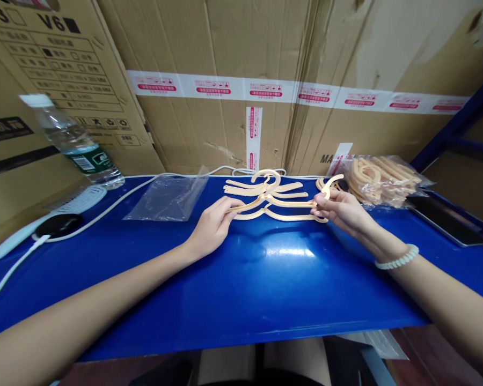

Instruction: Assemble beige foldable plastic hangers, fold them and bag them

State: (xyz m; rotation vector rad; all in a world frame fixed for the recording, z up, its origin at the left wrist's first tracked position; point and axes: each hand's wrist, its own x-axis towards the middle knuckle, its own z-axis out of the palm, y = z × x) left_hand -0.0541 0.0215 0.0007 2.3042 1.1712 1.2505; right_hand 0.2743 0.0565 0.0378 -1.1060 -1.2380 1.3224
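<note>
Blue table [225,305], cardboard [209,134] standing behind. Your L hand [212,226] & R hand [343,212] are pinching opp. ends of cream hanger [292,203], approx. mid-table; clear bag [167,198] is lying to its L.

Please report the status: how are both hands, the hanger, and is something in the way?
Left hand pinching left arm of beige hanger. Right hand gripping near its right end, curved piece by the thumb. Loose hanger pieces close behind; no obstruction seen.

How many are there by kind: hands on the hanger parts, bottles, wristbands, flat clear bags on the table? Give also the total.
Left hand, right hand on hanger parts: 2
Bottle: 1
Wristband: 1
Flat clear bag: 1
Total: 5
</note>
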